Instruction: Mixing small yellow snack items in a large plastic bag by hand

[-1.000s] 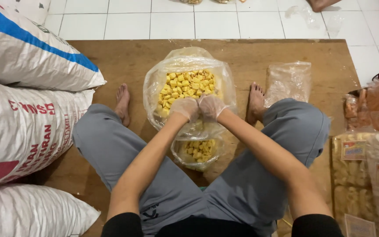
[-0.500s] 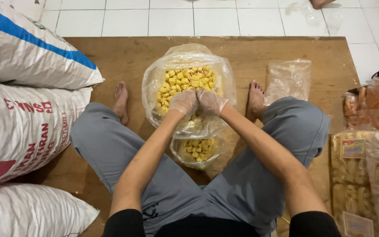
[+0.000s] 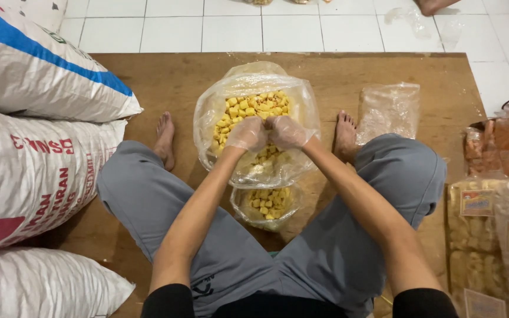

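Observation:
I sit cross-legged on a wooden board (image 3: 166, 79). A large clear plastic bag (image 3: 207, 115) of yellow snack cubes (image 3: 254, 106) lies open between my feet. My left hand (image 3: 246, 134) and my right hand (image 3: 287, 132), both in thin clear plastic gloves, are closed side by side over the bag's near part, fists touching. What they grip is hidden; it may be cubes or bag plastic. Just below them, nearer my lap, stands a small clear bag (image 3: 266, 206) partly filled with the same yellow cubes.
Three big white woven sacks (image 3: 30, 165) are stacked at my left. A pile of empty clear bags (image 3: 387, 109) lies by my right foot. Packed snack bags (image 3: 490, 235) crowd the right edge. White floor tiles (image 3: 231, 26) lie beyond the board.
Both hands have stayed together over the large bag, shifting only slightly. The view has drifted a little.

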